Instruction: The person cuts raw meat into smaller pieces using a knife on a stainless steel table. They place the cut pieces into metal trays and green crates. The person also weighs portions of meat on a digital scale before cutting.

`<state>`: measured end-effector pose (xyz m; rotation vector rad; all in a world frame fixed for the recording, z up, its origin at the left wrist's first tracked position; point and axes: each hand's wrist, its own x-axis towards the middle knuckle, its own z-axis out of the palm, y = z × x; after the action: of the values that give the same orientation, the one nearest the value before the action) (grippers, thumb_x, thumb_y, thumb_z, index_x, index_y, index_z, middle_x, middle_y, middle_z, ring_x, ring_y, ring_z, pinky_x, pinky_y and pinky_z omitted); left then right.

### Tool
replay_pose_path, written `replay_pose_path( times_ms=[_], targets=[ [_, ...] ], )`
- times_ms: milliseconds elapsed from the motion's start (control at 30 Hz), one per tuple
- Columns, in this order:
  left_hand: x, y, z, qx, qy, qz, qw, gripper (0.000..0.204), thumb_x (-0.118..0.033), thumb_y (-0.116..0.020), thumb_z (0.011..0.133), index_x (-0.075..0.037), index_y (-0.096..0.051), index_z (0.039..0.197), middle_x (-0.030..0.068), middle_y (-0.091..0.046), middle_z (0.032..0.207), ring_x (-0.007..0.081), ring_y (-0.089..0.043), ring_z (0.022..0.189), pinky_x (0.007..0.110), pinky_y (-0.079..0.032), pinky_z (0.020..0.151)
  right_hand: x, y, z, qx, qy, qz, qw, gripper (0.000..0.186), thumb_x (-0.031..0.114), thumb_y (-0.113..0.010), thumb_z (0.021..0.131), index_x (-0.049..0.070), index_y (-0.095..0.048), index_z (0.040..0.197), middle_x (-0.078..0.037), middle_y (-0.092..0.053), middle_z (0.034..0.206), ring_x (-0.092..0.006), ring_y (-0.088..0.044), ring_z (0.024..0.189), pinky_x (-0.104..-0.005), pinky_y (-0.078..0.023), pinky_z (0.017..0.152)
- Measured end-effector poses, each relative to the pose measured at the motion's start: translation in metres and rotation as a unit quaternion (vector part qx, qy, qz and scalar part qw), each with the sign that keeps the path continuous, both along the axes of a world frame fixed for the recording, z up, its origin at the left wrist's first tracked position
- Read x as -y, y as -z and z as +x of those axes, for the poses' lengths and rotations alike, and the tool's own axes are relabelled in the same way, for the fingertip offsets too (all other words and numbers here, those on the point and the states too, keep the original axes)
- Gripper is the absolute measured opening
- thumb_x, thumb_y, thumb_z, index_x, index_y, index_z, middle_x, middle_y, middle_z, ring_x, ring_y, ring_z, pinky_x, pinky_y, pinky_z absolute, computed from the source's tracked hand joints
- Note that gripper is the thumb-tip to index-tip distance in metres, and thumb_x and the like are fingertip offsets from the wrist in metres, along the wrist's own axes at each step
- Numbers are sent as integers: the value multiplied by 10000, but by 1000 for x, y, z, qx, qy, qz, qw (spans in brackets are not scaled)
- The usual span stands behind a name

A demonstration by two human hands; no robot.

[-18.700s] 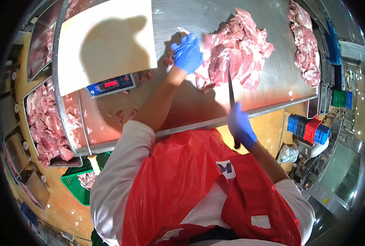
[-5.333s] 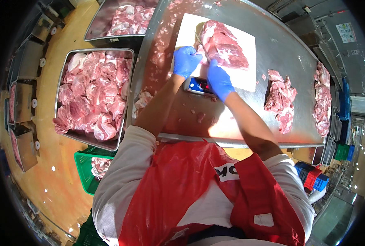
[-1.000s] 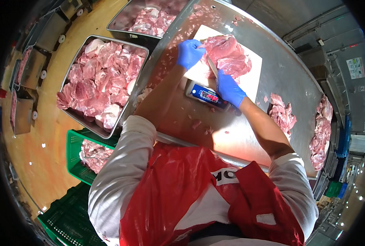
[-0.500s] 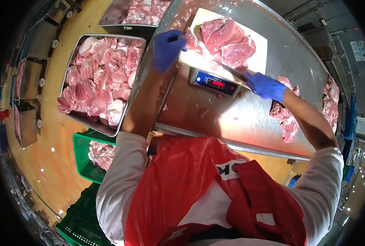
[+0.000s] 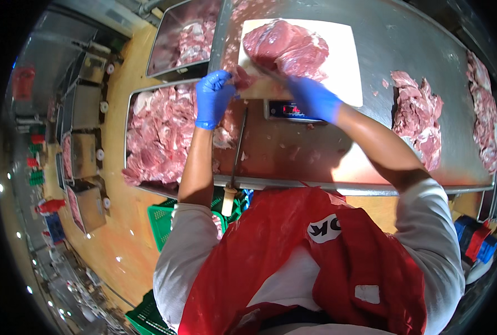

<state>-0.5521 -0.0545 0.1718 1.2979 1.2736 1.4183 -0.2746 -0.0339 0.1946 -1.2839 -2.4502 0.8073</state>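
My left hand (image 5: 213, 99), in a blue glove, grips a meat scrap (image 5: 243, 78) beside the lower-left corner of the white cutting board (image 5: 342, 78). My right hand (image 5: 314, 97), also gloved, holds a knife (image 5: 271, 73) angled toward that scrap; its handle is hidden by my fingers. A large piece of red meat (image 5: 285, 47) lies on the board, just above the blade. Under the board's near edge shows a blue scale (image 5: 287, 110) with a red display. A sharpening steel (image 5: 229, 198) with a pale handle rests across the table's near edge.
Meat fills steel bins at the left (image 5: 159, 134) and upper left (image 5: 192, 42). Two meat piles (image 5: 416, 117) (image 5: 480, 100) lie right on the steel table (image 5: 371, 178). A green crate (image 5: 162, 223) sits below, wheeled carts (image 5: 86, 206) farther left.
The board, bare 18.7 seconds ago, now carries meat. Over the last half second the view has shifted, and my right hand with the knife has moved leftward along the board toward my left hand.
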Motion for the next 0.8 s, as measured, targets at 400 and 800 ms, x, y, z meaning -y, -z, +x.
replay_pose_path(
  times_ms=[400, 800],
  targets=[
    [-115, -134, -122, 5, -38, 33, 999, 180, -157, -666, 899, -29, -688, 1025, 47, -695, 949, 145, -633, 867, 286, -503, 789, 68, 15, 75, 93, -21, -69, 993, 162, 143, -524, 956, 0, -526, 1032, -238, -606, 687, -415, -615, 620, -494, -481, 580],
    [-182, -104, -56, -197, -9, -193, 961, 141, -260, -587, 931, -146, -644, 992, 13, -615, 855, 157, -574, 701, 302, -492, 560, 108, 45, 177, -274, 407, -187, 851, 232, 287, -481, 1050, 90, -488, 928, -25, -546, 641, -78, -488, 461, -248, -435, 418]
  ],
)
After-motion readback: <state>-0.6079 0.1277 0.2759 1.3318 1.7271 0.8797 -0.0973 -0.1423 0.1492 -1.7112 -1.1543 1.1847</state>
